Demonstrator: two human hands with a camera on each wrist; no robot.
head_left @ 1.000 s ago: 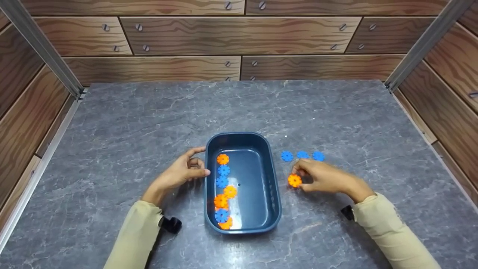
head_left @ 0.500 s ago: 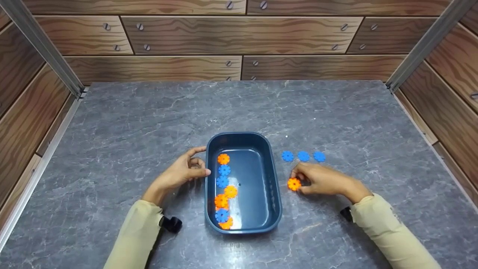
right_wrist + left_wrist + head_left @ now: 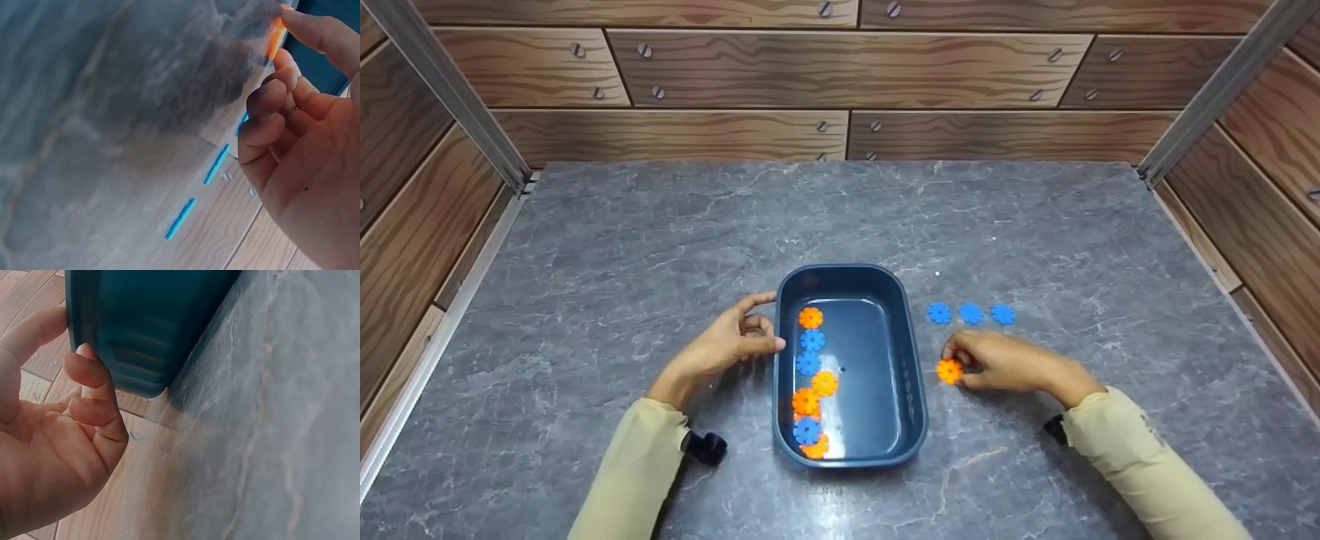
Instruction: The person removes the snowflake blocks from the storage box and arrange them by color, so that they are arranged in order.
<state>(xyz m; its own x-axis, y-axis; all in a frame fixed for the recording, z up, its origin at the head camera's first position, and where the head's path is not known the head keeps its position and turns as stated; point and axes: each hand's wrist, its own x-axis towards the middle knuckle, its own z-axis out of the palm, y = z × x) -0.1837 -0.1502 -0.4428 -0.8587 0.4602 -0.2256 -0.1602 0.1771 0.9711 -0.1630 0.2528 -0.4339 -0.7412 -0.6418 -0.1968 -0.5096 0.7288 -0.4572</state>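
Observation:
The dark blue plastic bin [image 3: 919,420] stands on the table, with several orange and blue notched discs lying along its left side, such as an orange disc [image 3: 811,318] and a blue disc [image 3: 807,431]. At its left wall is my left hand [image 3: 727,341]; the thumb lies over the rim and the other fingers are outside, some curled. My right hand [image 3: 997,360] pinches an orange notched disc [image 3: 949,371] close over the table, right of the bin. In the right wrist view that orange disc [image 3: 276,38] shows edge-on between thumb and finger.
Beyond my right hand, three blue notched discs lie in a row, the middle blue disc [image 3: 970,313] among them. The grey marbled table [image 3: 660,217] reaches back to a wood-patterned wall [image 3: 735,135]. Metal posts rise at both back corners.
My right hand has shifted slightly toward me with the orange disc, uncovering the blue discs behind it. The left hand keeps its place at the bin.

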